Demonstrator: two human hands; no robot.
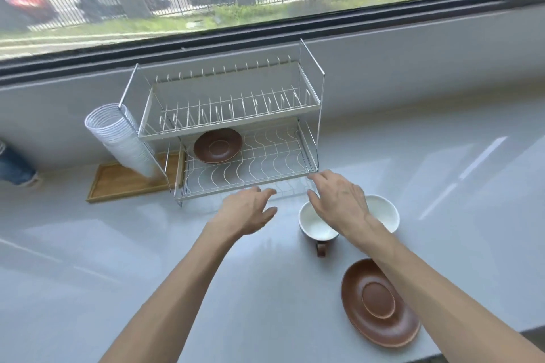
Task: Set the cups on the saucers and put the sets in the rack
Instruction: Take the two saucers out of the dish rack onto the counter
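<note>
A two-tier wire rack (295,174) stands on the white counter by the window. One brown saucer (217,146) lies on its lower shelf at the left. Two cups, white inside, stand in front of the rack: the nearer cup (317,227) has a brown handle, the other cup (383,212) is partly hidden by my right arm. A second brown saucer (379,302) lies near the counter's front edge at the right. My left hand (249,211) hovers open just before the rack. My right hand (336,199) is open above the cups, fingers near the rack's front corner.
A stack of white paper cups (121,138) leans against the rack's left side over a wooden tray (118,183). A blue object (14,166) lies at the far left. The window ledge runs behind the rack. The counter's front edge is at the lower right.
</note>
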